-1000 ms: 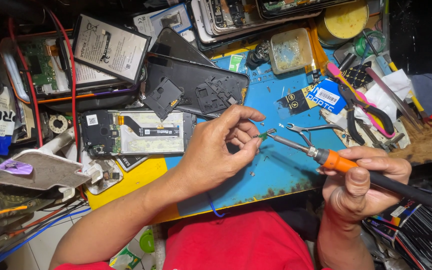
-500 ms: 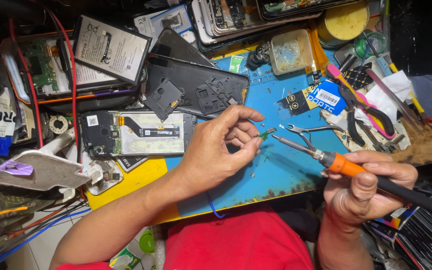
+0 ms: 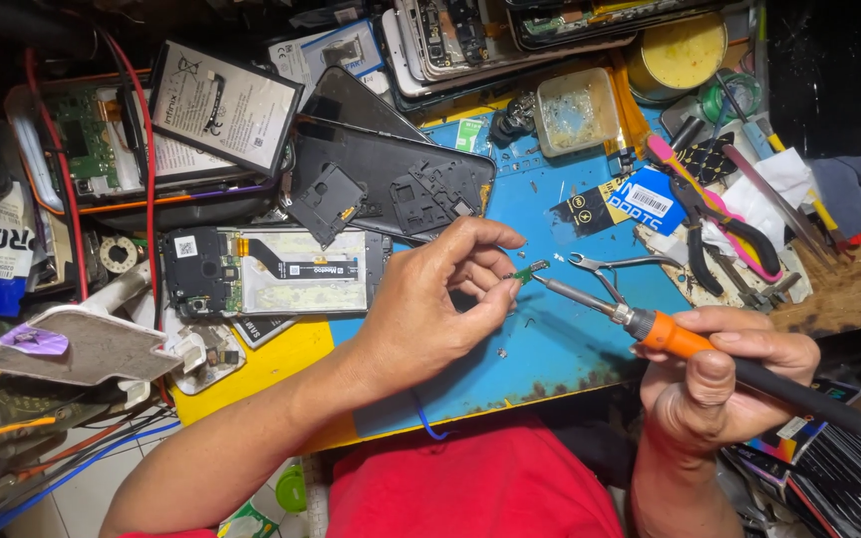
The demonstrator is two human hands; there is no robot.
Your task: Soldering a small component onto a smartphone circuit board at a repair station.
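Above a blue mat (image 3: 550,349), the left hand (image 3: 430,309) pinches a small green part (image 3: 527,270); at 3 o'clock, the right hand (image 3: 719,384) grips a soldering iron (image 3: 670,336) touching it.

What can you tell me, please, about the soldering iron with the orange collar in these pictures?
The soldering iron with an orange collar and black handle is a slim tool: a thin grey metal tip, a silvery ferrule, an orange band, then a long black grip running off to the lower right. It lies tilted, tip pointing up and left. The right hand wraps the handle just behind the orange band. The tip meets a small green circuit piece pinched in the left hand, above the blue work mat.
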